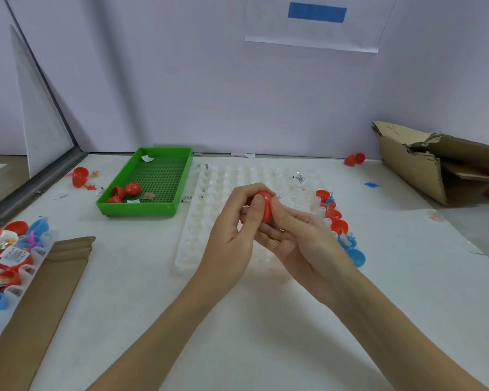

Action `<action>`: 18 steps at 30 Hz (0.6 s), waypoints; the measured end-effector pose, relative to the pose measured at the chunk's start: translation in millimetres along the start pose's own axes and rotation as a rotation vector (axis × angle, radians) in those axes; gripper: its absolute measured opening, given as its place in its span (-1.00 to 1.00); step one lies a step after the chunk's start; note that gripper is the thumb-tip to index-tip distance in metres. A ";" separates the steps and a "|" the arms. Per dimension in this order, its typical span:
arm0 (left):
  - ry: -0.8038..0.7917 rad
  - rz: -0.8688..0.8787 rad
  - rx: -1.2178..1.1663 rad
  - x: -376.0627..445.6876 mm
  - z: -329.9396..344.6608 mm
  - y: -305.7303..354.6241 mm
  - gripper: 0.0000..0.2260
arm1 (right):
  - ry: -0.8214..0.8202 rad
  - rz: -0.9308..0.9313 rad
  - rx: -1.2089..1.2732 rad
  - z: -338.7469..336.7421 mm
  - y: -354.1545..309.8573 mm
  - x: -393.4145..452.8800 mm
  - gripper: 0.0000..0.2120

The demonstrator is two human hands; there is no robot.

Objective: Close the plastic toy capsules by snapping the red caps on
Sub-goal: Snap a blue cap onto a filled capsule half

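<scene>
A red capsule (266, 205) is held between both hands above the clear holder tray (198, 221) in the middle of the table. My left hand (232, 235) curls round the capsule from the left, thumb across its front. My right hand (297, 238) cups it from the right and below, fingers underneath. Most of the capsule is hidden by fingers. A row of red capsules (338, 221) and blue ones (355, 256) lines the tray's right edge.
A green tray (178, 179) at back left holds a few red capsule halves (126, 191). Another tray with red and blue capsules (9, 249) lies at far left beside cardboard (48, 292). A torn cardboard box (435, 165) stands at right. Loose red halves (354, 159) lie near the wall.
</scene>
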State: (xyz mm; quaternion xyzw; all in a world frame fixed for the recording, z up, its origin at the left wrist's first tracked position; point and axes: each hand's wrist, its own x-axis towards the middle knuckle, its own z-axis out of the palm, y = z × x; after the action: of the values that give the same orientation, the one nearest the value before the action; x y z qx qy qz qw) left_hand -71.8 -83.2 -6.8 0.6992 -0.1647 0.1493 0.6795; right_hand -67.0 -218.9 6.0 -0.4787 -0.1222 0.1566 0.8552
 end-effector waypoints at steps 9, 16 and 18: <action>0.290 0.054 -0.057 3.5 -8.2 6.5 -0.69 | 0.169 0.160 0.278 -16.3 -27.2 9.5 -0.59; 0.371 0.035 -0.102 6.0 -15.9 8.9 -0.80 | 0.332 -0.107 0.709 -66.9 -134.4 40.8 -0.62; 0.357 0.028 -0.072 7.0 -15.8 7.4 -0.88 | 0.455 -0.228 0.620 -82.8 -162.6 52.7 -0.60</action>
State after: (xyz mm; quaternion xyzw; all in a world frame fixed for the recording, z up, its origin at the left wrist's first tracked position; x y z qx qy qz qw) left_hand -68.4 -67.7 3.5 0.6344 -0.0565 0.2748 0.7203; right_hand 35.8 -343.3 106.1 -0.2037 0.0709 -0.0199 0.9763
